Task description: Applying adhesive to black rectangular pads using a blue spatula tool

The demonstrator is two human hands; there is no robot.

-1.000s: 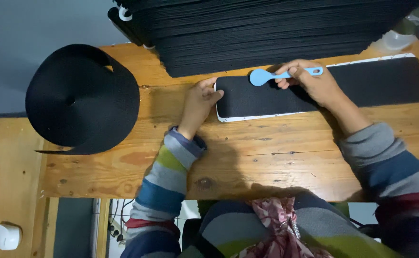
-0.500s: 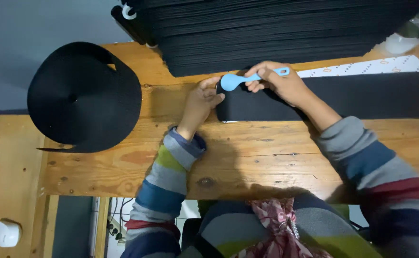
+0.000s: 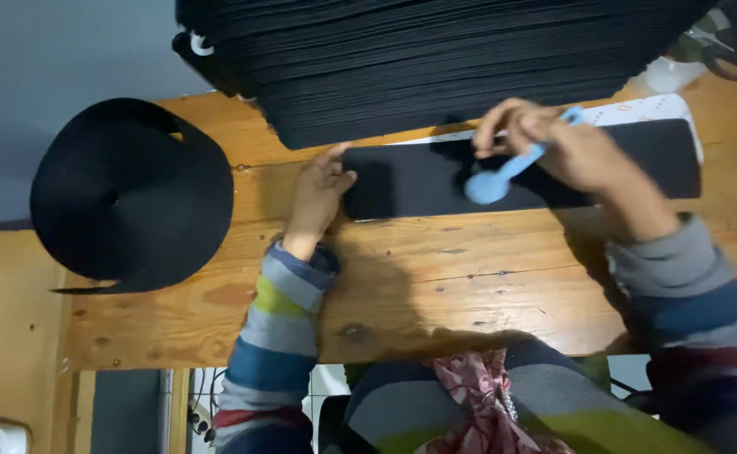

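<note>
Light blue spoon-shaped tool [image 3: 503,175]; black strip [image 3: 410,181]; black roll [image 3: 129,193]; striped sleeve [image 3: 280,324].

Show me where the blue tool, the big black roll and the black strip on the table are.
blue tool [image 3: 493,182]: head view, on its round end below the right hand.
big black roll [image 3: 133,197]: head view, on its flat coiled face.
black strip [image 3: 410,181]: head view, on its bare left half.
</note>
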